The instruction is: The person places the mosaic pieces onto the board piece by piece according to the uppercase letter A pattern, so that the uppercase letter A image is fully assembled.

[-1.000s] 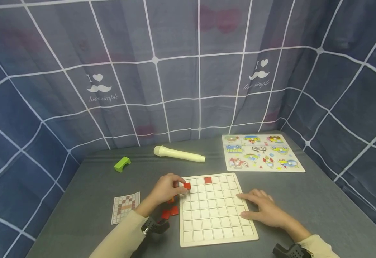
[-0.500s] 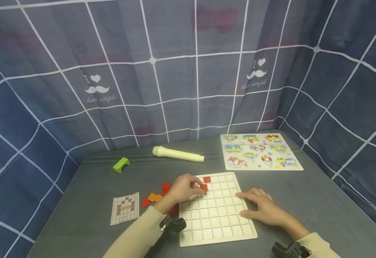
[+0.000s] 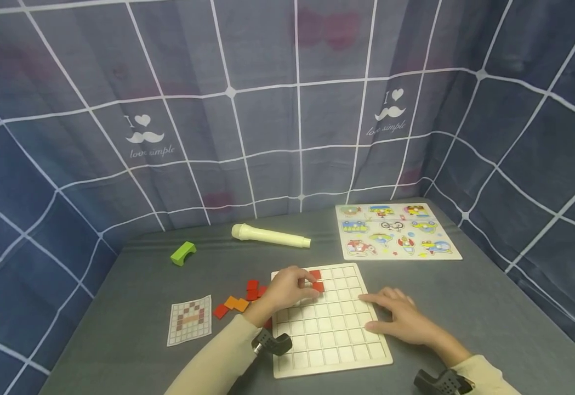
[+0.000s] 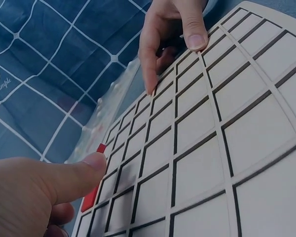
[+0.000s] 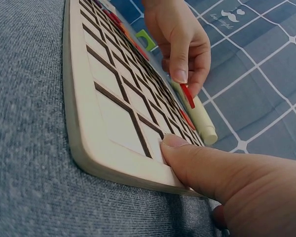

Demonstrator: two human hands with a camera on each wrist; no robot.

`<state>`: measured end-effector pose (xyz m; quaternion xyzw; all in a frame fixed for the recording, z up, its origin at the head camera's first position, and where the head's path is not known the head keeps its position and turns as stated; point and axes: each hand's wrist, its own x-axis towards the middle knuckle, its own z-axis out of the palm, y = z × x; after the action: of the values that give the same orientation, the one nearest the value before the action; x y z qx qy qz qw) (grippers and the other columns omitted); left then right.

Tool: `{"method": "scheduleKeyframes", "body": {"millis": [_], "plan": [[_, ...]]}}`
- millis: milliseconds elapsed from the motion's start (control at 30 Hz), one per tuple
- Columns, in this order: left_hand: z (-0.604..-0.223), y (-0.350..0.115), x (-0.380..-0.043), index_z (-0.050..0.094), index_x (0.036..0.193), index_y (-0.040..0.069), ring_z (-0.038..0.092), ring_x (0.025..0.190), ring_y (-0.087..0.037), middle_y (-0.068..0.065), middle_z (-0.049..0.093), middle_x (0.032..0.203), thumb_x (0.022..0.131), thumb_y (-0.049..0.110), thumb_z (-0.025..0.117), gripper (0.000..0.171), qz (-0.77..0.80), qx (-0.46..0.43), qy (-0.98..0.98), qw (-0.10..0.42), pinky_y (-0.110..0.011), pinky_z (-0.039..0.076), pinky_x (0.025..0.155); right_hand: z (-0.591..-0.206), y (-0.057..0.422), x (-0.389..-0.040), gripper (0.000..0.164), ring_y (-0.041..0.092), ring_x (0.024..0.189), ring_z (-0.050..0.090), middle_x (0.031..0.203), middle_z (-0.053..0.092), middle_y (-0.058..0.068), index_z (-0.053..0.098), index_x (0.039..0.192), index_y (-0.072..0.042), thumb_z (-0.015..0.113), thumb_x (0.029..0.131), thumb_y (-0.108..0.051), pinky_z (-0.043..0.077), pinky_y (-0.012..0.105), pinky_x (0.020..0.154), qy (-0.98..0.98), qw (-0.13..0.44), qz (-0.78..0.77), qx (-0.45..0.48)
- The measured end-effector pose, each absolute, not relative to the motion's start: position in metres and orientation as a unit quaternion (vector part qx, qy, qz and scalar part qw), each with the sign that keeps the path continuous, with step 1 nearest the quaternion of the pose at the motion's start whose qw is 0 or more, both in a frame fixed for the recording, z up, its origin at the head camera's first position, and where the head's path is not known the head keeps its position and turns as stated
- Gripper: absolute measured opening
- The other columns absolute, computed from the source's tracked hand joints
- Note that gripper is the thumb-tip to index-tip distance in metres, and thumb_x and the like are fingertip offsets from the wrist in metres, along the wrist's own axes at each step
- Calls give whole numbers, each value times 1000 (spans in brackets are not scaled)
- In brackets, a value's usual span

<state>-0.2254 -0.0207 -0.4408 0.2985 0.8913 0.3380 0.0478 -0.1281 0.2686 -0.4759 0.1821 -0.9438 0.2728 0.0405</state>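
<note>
1 red tile pinched in L hand over board; R hand spread on board edge; mic beyond L hand.

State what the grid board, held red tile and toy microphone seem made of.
Grid board: probably wood, matte and unpainted, judging by its pale tan tone. Red tile: painted wood or plastic, smooth-looking; the even red leaves it open. Toy microphone: likely plastic, smooth with a slight sheen, evenly cream.
</note>
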Motion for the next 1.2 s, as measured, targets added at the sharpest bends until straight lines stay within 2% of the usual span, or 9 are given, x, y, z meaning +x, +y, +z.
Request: {"method": "scheduleKeyframes", "body": {"millis": [133,367,800,1200], "plan": [[-443,-16,-228,76,104,12,43,65,-5,6,53,68,81,27,80,28,335,303,891,38,-19,37,58,-476,269,-129,55,3,93,38,101,50,-13,62,131,-28,73,83,-51,28,32,79,-945,41,270,181],[-446,-5,-229,76,106,15,47,72,-6,3,64,84,82,30,78,28,313,284,906,33,-21,41,63,-476,267,-130,56,4,96,40,102,51,-12,63,130,-27,73,82,-53,29,33,81,-947,36,268,174],[-455,2,-232,76,105,18,45,70,-5,8,55,77,82,34,78,28,304,276,912,19,-19,39,60,-477,267,-130,54,5,98,41,104,52,-12,62,130,-28,73,82,-52,30,33,82,-946,36,269,176],[-456,8,-233,76,105,18,46,70,-5,7,56,78,82,34,78,28,299,270,915,24,-20,39,60,-477,268,-129,55,5,97,41,104,52,-13,62,131,-28,72,83,-52,30,33,82,-947,36,269,171]]}}
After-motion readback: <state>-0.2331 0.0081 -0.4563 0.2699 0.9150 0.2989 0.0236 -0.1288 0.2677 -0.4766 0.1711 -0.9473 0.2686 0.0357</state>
